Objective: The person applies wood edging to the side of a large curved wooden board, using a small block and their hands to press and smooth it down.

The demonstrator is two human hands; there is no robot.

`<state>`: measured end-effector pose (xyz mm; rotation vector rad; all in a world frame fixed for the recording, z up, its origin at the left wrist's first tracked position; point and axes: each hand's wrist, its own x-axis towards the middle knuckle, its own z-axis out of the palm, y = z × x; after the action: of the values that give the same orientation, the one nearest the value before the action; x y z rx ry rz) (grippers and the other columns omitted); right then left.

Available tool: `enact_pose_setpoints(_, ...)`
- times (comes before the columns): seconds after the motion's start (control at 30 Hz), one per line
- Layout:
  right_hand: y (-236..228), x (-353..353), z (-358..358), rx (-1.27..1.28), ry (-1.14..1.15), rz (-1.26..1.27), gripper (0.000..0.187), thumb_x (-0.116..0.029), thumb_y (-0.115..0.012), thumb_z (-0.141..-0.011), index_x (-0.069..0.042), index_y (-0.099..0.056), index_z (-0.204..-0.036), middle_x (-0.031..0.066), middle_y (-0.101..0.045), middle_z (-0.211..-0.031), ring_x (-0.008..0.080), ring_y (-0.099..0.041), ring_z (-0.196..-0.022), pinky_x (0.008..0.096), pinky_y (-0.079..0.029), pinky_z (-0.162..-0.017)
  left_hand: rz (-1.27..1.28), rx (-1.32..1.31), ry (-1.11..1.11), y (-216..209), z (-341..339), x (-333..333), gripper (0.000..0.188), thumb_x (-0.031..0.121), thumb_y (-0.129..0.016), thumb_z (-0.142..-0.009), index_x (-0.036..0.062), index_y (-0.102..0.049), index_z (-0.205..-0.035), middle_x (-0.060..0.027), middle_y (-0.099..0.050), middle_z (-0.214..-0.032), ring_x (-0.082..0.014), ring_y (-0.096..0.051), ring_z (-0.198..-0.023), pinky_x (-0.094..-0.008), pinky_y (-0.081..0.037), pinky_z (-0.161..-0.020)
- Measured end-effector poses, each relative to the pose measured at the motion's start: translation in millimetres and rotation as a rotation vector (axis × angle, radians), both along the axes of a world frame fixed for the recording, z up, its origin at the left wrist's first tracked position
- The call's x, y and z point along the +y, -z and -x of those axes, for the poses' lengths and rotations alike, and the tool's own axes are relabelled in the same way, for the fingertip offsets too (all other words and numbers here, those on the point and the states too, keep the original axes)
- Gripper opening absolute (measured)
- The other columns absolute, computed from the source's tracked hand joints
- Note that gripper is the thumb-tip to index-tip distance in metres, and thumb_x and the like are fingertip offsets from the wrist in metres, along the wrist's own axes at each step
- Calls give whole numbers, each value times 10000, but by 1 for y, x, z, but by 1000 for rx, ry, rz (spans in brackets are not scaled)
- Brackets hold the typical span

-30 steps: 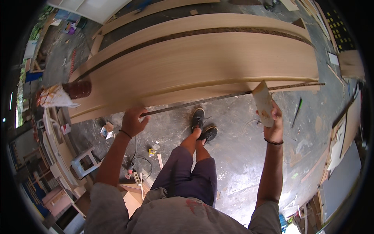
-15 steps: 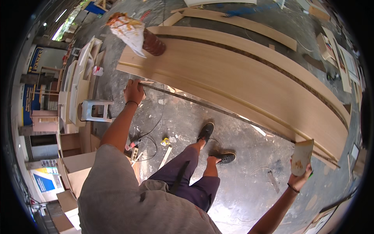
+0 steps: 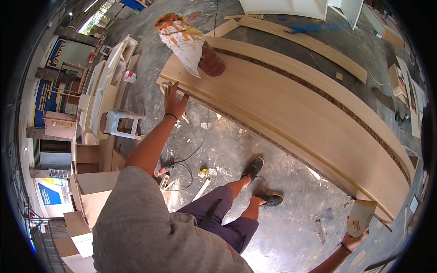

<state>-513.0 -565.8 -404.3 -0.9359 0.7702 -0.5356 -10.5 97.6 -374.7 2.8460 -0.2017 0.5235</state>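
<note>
A long pale wood board [image 3: 282, 118] lies slantwise in front of me. A thin strip [image 3: 259, 131] with a dark edge runs along its near long side. At the left end of that side, my left hand [image 3: 175, 101] rests against the edge with its fingers spread, gripping nothing. My right hand [image 3: 356, 237], low at the right, is closed round a flat pale scraper [image 3: 362, 216] with brown stains. The scraper's top edge is right by the board's near right corner. A reddish-brown glue container [image 3: 213, 61], partly covered by a stained white wrapping [image 3: 184, 48], stands on the board's left end.
A second board [image 3: 309, 75] with a rough dark edge lies beyond. Loose wood strips [image 3: 318, 41] are on the floor farther off. A plastic stool [image 3: 124, 123] and cabinet parts [image 3: 104, 82] stand left. A power cable [image 3: 189, 170] and yellow tape roll [image 3: 203, 173] lie near my feet.
The strip, held apart from the board before, now lies along its near edge. My left hand has opened from its grip on the strip. My right hand still holds the scraper.
</note>
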Motion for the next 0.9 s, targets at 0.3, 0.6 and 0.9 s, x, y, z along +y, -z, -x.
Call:
enact_pose_setpoints(0.3, 4, -2, 9, -23, 19, 2, 739, -528, -588, -879, -74, -384, -1425, 121, -476, -1370, 353, -509, -1205, 599, -435, -968, -27, 68, -77, 1, -18, 18, 726, 311, -670, -830, 265, -344, -1477, -192, -216, -1562, -417, -143, -1453, -620, -176, -1128)
enact_pose_setpoints(0.6, 4, -11, 15, -50, -4, -9, 755, -526, -580, -882, -68, -359, -1440, 142, -463, -1383, 390, -507, -1205, 635, -415, -975, -408, 114, -187, -9, -14, 7, 663, 316, -594, -873, 307, -335, -1484, -153, -151, -1592, -421, -32, -1470, -729, -91, -1078)
enact_pose_setpoints(0.9, -5, -4, 6, -4, 47, -3, 818, -535, -612, -849, -19, -350, -1428, 182, -474, -1345, 424, -526, -1154, 626, -419, -991, -556, 106, -188, -12, -11, 5, 664, 341, -575, -876, 345, -318, -1488, -160, -140, -1593, -427, -28, -1470, -755, -72, -1054)
